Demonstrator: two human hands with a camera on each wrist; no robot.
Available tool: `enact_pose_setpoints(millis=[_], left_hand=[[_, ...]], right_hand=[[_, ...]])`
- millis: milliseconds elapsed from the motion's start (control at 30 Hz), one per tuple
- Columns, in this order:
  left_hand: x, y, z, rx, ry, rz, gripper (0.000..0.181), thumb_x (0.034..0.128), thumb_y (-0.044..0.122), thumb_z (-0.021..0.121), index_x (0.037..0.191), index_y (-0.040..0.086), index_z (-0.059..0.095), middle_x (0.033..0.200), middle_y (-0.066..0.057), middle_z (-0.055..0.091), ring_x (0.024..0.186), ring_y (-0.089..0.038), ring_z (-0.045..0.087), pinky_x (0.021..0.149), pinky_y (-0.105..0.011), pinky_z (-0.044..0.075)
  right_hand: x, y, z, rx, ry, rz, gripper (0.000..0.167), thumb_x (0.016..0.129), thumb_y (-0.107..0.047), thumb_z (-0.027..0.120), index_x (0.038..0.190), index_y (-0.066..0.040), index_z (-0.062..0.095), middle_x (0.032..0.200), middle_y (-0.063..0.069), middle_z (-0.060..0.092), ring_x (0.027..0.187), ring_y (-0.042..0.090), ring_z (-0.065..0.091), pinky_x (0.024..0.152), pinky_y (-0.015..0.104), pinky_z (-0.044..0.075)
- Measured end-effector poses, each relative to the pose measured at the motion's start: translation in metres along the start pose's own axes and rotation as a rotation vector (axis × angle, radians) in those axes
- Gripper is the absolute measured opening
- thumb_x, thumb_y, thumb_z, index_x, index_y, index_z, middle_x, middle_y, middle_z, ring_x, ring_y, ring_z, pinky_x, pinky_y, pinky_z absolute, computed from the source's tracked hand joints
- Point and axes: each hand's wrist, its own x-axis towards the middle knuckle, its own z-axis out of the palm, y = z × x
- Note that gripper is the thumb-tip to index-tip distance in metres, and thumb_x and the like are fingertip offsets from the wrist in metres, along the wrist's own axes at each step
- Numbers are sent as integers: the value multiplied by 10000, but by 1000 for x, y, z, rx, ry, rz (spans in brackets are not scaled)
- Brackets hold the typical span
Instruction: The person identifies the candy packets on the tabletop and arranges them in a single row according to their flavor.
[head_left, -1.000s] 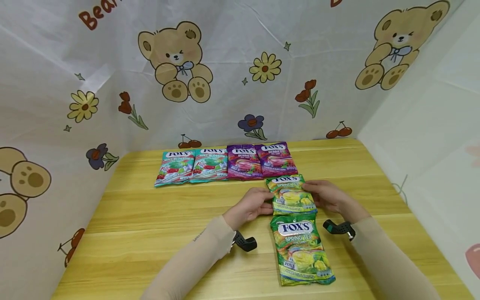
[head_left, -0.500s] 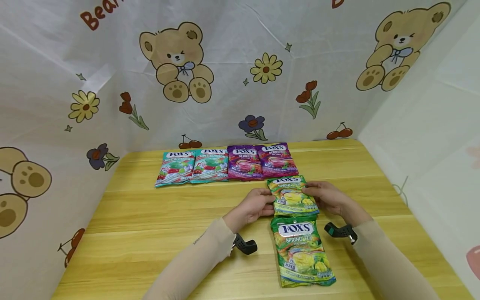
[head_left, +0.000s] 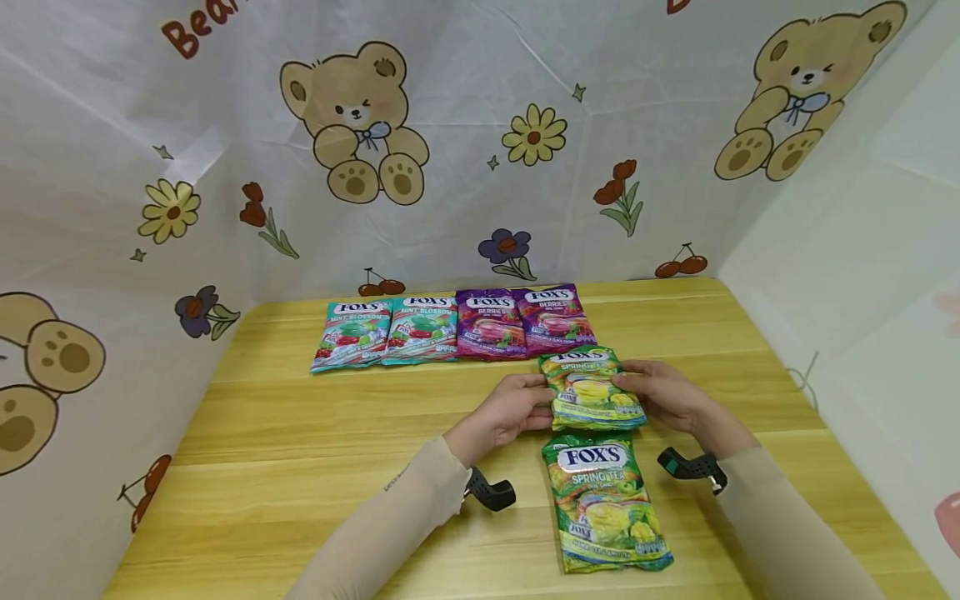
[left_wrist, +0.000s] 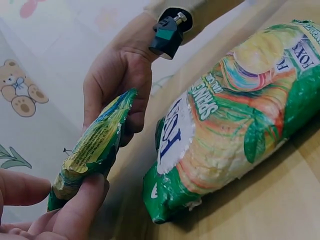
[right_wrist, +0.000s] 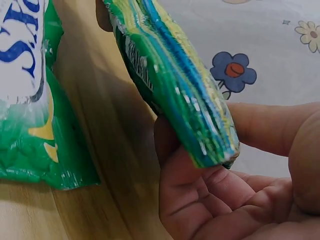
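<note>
Both hands hold one green candy bag, labelled Fox's Spring Tea, by its two sides. My left hand pinches its left edge, thumb on the printed front. On the opposite edge my right hand pinches it between thumb and fingers. The wrist views show this bag lifted off the table and tilted. Nearer the person, a second green Spring Tea bag lies face up on the wooden table. It also fills the right side of the left wrist view, where its top end points toward the held bag.
At the back of the table two teal Mint Blossom bags and two purple Berries bags lie in a row. The held bag's top is close to the right purple bag. A bear-print cloth stands behind.
Both hands have shifted slightly right with the held green bag, whose front now looks more tilted. The other bags have stayed where they were.
</note>
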Motion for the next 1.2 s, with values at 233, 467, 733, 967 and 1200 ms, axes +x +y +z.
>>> enact_pose_setpoints(millis=[233, 467, 733, 967, 1200], left_hand=[[0, 6, 7, 17, 1, 15, 578, 1042, 115, 598, 1572, 13, 390, 1254, -168, 724, 1067, -296, 745, 897, -398, 628], [8, 8, 14, 25, 4, 32, 564, 1043, 105, 593, 1573, 48, 409, 1243, -152, 736, 1046, -271, 752, 887, -384, 633], [22, 13, 23, -2, 16, 60, 554, 1044, 81, 573, 1577, 91, 422, 1244, -117, 739, 1056, -254, 746, 910, -392, 627], [38, 20, 33, -96, 30, 47, 568, 1038, 53, 584, 1579, 98, 420, 1286, -154, 715, 1141, -306, 715, 1020, -459, 569], [63, 21, 45, -253, 70, 63, 443, 1043, 64, 588, 1483, 38, 545, 1292, -164, 707, 1209, -295, 683, 1090, -473, 521]], right_hand=[[-8, -2, -3, 24, 11, -26, 798, 1105, -243, 499, 1621, 63, -27, 1256, 13, 640, 1089, 103, 687, 944, 299, 601], [-12, -2, -9, 65, 23, -39, 818, 1100, -233, 513, 1645, -21, -61, 1264, -18, 619, 1094, 103, 680, 922, 314, 610], [-10, 0, -13, 181, -3, -90, 920, 1066, -108, 566, 1658, -204, -132, 1262, -50, 655, 1113, 143, 703, 937, 322, 611], [-6, 5, -23, 265, 55, -141, 927, 1042, -11, 568, 1669, -298, -52, 1220, -36, 701, 1063, 157, 729, 883, 320, 631], [3, 4, -38, 423, 87, -203, 920, 1041, 38, 533, 1669, -336, -26, 1220, -37, 705, 1065, 153, 733, 877, 309, 632]])
